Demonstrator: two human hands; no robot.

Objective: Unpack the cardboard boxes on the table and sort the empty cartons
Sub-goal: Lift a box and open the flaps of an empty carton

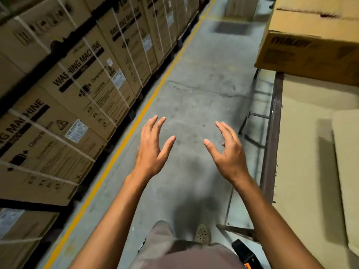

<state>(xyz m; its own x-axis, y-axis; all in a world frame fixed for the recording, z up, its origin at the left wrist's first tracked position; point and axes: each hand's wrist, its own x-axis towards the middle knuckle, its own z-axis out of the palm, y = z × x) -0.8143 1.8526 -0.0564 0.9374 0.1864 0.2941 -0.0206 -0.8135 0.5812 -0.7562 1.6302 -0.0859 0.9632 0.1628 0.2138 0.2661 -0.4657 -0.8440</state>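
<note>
My left hand [152, 147] and my right hand [227, 150] are stretched out in front of me over the concrete aisle, palms facing each other, fingers spread and holding nothing. At the right stands the table [272, 133] with a dark metal frame, its top covered in cardboard. A large closed cardboard box [310, 41] sits at the table's far end, well beyond my right hand. A flattened carton [345, 171] lies on the table at the right edge of the view.
A long wall of stacked washing machine cartons [77, 78] lines the left side behind a yellow floor line [124, 138]. The grey concrete aisle [200, 90] runs ahead. A black and orange tool [245, 253] lies low beside my leg.
</note>
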